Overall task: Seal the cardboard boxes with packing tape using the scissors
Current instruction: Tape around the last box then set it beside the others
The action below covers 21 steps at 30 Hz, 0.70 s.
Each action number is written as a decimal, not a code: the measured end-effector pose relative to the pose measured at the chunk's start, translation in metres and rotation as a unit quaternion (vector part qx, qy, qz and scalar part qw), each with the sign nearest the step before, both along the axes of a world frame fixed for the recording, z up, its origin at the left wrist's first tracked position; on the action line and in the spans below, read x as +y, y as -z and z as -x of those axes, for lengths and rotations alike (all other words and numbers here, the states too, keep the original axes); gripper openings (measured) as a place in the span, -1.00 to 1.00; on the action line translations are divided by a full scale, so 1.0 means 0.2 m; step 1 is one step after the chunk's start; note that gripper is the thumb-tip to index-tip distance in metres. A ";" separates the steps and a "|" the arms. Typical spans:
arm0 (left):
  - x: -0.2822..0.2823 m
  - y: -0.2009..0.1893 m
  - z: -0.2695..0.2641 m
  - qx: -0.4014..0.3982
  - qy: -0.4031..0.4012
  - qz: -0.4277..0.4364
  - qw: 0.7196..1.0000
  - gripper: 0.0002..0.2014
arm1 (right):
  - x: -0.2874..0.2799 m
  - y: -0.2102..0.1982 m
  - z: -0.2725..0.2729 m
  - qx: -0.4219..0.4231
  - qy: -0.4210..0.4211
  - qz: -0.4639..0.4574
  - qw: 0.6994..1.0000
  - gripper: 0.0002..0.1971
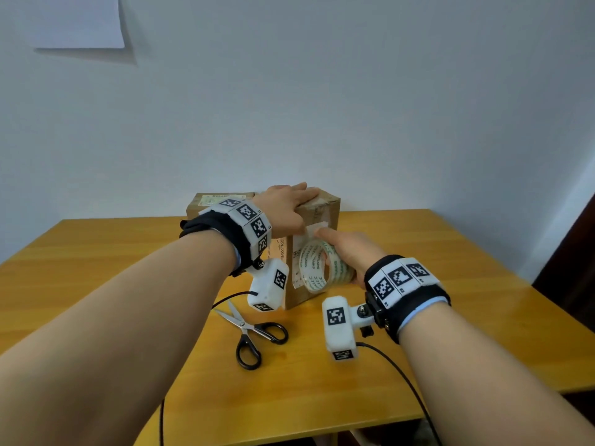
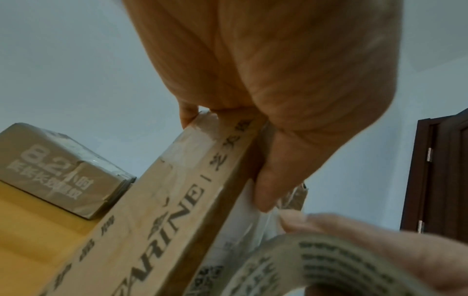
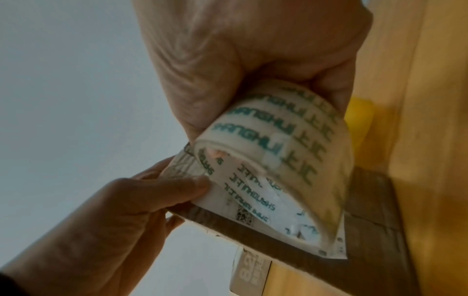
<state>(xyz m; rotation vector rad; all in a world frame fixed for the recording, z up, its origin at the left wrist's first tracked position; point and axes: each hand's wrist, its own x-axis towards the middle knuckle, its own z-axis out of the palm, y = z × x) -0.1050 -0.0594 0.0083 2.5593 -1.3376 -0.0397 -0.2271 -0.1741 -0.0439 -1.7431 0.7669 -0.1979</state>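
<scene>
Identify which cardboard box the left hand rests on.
The taller front box, beside the tape roll; the left hand lies on top. The lower box behind stands untouched.

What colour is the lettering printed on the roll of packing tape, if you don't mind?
Green, on clear tape; the tape roll shows it best in the right wrist view.

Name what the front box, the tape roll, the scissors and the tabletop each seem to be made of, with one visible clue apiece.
Front box: brown cardboard, matte, with creased edges and printed lettering.
Tape roll: clear glossy plastic film; green print shows through its layers.
Scissors: shiny blades, probably steel; glossy black handles, likely plastic.
Tabletop: yellow-orange wood or wood-look laminate, with grain streaks and a soft sheen.
</scene>
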 end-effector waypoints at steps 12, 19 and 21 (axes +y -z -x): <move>-0.02 -0.03 0.05 -0.008 -0.042 0.020 0.999 -0.18 | -0.03 0.00 -0.07 0.055 -0.013 -0.049 0.997 -0.34; -0.06 0.01 0.09 -0.075 -0.061 0.068 0.993 -0.58 | -0.06 0.06 -0.08 0.029 -0.023 -0.075 0.997 -0.28; -0.05 0.01 0.09 -0.067 -0.060 0.078 0.993 -0.58 | -0.06 0.06 -0.07 0.026 -0.034 -0.071 0.997 -0.26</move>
